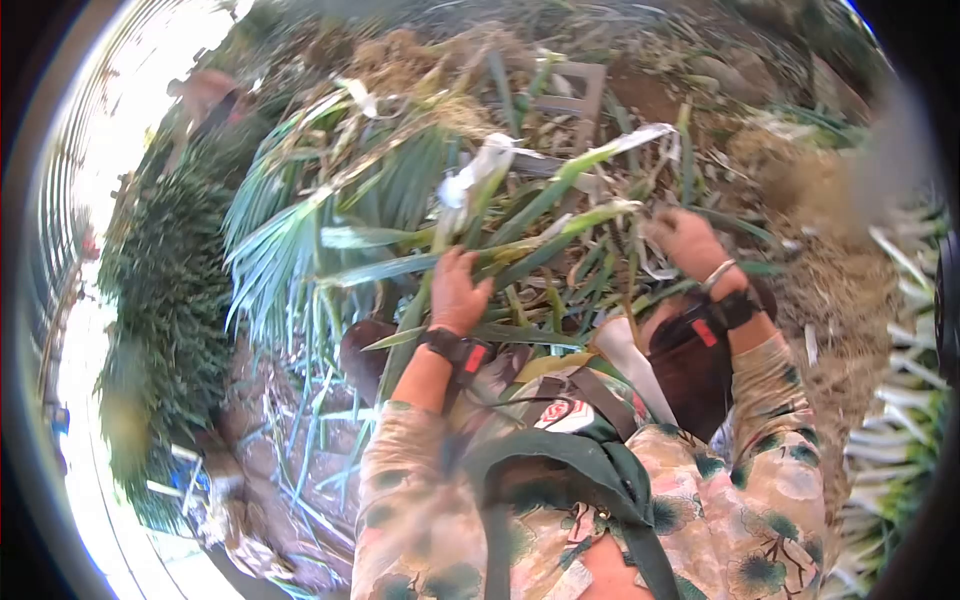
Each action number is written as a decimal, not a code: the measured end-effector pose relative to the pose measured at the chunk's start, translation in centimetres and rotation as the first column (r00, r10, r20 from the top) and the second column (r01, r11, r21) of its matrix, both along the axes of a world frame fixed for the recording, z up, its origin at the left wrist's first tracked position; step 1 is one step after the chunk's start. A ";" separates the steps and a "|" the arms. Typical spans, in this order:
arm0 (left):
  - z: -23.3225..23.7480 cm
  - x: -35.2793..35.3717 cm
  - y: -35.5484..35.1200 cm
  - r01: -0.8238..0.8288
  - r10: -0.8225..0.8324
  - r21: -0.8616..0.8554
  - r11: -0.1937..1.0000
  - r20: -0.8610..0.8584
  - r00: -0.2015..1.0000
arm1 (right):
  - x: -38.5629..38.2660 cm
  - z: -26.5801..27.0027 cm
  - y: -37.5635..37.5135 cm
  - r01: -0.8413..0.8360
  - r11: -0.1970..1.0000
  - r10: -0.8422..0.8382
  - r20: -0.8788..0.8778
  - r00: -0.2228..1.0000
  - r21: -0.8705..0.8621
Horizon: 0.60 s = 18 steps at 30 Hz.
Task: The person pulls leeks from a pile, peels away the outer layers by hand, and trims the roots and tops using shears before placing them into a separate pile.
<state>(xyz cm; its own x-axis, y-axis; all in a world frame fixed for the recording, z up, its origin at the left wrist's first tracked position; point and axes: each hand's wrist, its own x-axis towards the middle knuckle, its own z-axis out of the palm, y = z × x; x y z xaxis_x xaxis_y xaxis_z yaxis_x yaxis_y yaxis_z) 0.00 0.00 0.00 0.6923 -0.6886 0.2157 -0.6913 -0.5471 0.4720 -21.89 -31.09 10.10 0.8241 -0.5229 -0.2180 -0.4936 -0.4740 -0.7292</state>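
Long green leek stalks with pale, dry ends lie crosswise in front of me, on a heap of leaves. My left hand is closed around the green part of a leek that points left. To the right, my right hand has curled fingers close to the pale end of a stalk. Whether something thin is between those fingers I cannot make out. Fanned blue-green leaves hang down left of my left hand. Both wrists carry black straps.
A tall dark-green pile of leafy stalks stands at the left, with another person behind it. White-stemmed leeks lie in a row at the right edge. Straw and leaf scraps cover the ground. A pale frame sticks out at the back.
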 end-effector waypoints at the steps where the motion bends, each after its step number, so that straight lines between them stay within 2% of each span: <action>1: 0.5 -0.8 -0.2 -0.002 0.002 0.041 0.999 0.017 1.000 | 1.1 -1.7 0.8 -0.112 0.993 0.104 -0.139 0.985 -0.049; 2: 1.1 -1.4 -0.6 0.009 -0.010 0.040 0.999 0.026 1.000 | 1.4 -4.2 1.0 -0.187 0.982 0.187 -0.156 0.970 0.015; 3: 0.0 -0.6 -1.2 0.025 -0.025 -0.022 0.999 -0.019 1.000 | 3.0 -5.3 1.3 -0.239 0.970 0.227 -0.191 0.955 -0.045; 5: 2.3 1.5 -0.2 0.038 -0.039 -0.015 0.999 -0.060 0.997 | 4.3 -6.4 3.0 -0.112 0.975 0.149 -0.190 0.970 0.192; 6: 4.3 2.8 0.1 0.034 -0.034 -0.006 0.999 -0.109 0.993 | 4.9 -6.9 3.7 -0.054 0.965 0.095 -0.151 0.984 0.255; 7: 5.0 3.8 -0.1 0.033 -0.035 -0.012 0.999 -0.175 0.984 | 4.7 -7.5 3.7 0.011 0.952 0.032 -0.136 0.990 0.307; 8: 4.9 5.7 -0.3 -0.003 -0.019 -0.125 0.992 -0.172 0.985 | 4.7 -9.3 3.2 -0.009 0.975 0.019 -0.042 0.999 0.222; 9: 5.1 7.9 -0.3 -0.062 0.056 -0.114 0.992 -0.051 0.997 | 4.7 -9.6 2.6 0.034 0.927 -0.052 0.039 0.998 0.374; 11: 6.2 12.8 -0.1 -0.146 0.147 -0.119 0.982 0.002 0.989 | 5.3 -10.3 1.7 0.072 0.750 -0.225 0.151 0.963 0.657; 13: 7.3 17.9 0.5 -0.276 0.291 -0.103 0.956 0.193 0.937 | 5.7 -7.3 1.2 0.067 0.560 -0.329 0.148 0.933 0.826; 14: 8.7 19.6 0.7 -0.348 0.354 -0.061 0.935 0.172 0.920 | 5.8 -5.4 0.8 0.063 0.452 -0.384 0.130 0.914 0.890; 15: 8.0 22.4 1.4 -0.353 0.344 -0.030 0.935 0.305 0.888 | 6.0 -4.1 0.6 0.075 0.501 -0.393 0.149 0.907 0.862; 16: 7.2 25.1 1.8 -0.411 0.401 -0.032 0.911 0.305 0.864 | 6.3 -2.8 0.5 0.089 0.547 -0.406 0.171 0.898 0.833; 17: 8.4 25.8 1.8 -0.457 0.418 0.118 0.882 0.255 0.872 | 6.4 -2.3 0.3 0.106 0.591 -0.423 0.195 0.885 0.800; 18: 8.0 27.0 1.9 -0.467 0.397 0.210 0.859 0.303 0.866 | 6.3 -2.5 -0.6 0.028 0.606 -0.367 0.249 0.896 0.795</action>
<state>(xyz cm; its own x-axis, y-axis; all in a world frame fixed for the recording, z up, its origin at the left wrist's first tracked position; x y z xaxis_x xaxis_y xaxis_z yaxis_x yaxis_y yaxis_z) 26.98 1.91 8.03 0.8834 -0.3862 0.2656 -0.4265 -0.8973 0.1138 -15.56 -31.65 7.61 0.8206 -0.4659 -0.3309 -0.1323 0.4084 -0.9031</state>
